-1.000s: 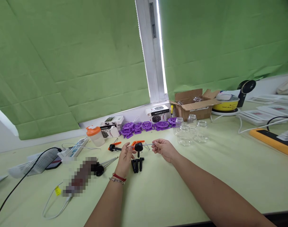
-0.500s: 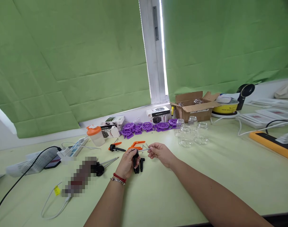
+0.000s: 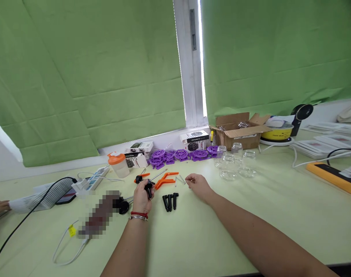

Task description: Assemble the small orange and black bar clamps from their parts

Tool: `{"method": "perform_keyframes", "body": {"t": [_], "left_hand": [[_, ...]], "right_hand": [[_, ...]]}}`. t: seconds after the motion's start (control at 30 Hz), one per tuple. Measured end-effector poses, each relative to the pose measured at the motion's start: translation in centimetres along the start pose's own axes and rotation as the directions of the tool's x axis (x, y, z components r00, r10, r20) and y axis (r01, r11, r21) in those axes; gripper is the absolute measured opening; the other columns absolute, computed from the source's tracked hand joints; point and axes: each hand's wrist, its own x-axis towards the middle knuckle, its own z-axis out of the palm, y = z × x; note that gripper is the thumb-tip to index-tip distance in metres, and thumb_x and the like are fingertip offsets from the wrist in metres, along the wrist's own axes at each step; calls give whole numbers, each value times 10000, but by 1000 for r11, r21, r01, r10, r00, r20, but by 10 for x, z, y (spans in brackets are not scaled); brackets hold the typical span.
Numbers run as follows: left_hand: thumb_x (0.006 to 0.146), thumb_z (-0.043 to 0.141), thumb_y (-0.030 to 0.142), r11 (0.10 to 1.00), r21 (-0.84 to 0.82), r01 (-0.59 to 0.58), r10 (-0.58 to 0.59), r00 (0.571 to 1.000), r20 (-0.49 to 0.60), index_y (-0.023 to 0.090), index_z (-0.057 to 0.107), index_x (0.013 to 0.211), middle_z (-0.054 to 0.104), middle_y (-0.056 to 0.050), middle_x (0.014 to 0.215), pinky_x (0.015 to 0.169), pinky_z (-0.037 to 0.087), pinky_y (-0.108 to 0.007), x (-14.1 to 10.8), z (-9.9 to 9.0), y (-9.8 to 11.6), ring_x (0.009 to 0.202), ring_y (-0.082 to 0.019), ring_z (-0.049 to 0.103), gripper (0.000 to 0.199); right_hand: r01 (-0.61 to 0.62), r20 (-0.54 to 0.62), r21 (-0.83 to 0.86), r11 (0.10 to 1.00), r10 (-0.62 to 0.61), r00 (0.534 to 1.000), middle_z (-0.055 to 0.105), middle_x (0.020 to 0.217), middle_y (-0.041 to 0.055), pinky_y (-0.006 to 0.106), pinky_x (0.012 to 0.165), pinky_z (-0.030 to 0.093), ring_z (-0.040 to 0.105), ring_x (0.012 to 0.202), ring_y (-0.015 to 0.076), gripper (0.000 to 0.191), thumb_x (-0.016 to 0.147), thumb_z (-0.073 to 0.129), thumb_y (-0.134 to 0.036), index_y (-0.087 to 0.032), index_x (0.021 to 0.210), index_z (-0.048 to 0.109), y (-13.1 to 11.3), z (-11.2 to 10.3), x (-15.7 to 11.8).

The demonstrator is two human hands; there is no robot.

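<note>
My left hand is closed round a black part, from which a thin metal rod points up and right. Just right of the small metal rods on the table, my right hand has its fingers bent and close together; whether they pinch anything is too small to tell. Several black handles lie side by side between my forearms. Orange plastic parts rest beyond them. Another black piece with an orange part lies behind my left hand.
Purple plastic wheels, small boxes and a carton line the back. Glass jars stand back right. Left are a shaker cup, a power strip and another person's hand.
My left hand has moved left with the black part, and the rod has come away from my right hand. The black handles are now uncovered. At the left edge, the other person's hand reaches further in.
</note>
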Motion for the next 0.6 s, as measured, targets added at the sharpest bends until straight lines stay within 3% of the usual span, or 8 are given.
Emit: {"method": "perform_keyframes", "body": {"t": [0.13,0.3,0.43,0.6], "left_hand": [[643,579,356,1000,-11,-11,11,1000,-6,155,503,815,573,16,553,356,240,-171,0,0,0,378,-73,461,276],[637,578,361,1000,0,-14,14,1000,-8,158,503,783,561,24,533,348,225,-172,-3,6,1,361,-71,449,262],[641,582,365,1000,-4,-13,13,1000,5,162,508,787,546,33,507,339,205,-173,-5,12,1,348,-74,439,261],[657,587,371,1000,-10,-17,17,999,40,166,511,784,550,33,525,346,210,-170,-3,11,-2,353,-68,441,253]], "right_hand": [[73,-32,-275,959,-85,996,662,818,49,264,633,419,564,678,151,161,731,523,-211,-183,783,673,-3,6,18],[178,23,-550,816,-199,980,662,1013,76,309,846,380,539,971,219,235,778,508,-211,-185,908,703,-8,10,50],[187,73,-627,756,-182,981,645,1062,88,317,887,352,527,996,237,259,771,553,-265,-196,967,707,-10,20,73],[196,92,-628,753,-179,980,665,972,104,319,834,369,548,956,250,169,700,634,-248,-220,829,741,-10,35,88]]}}
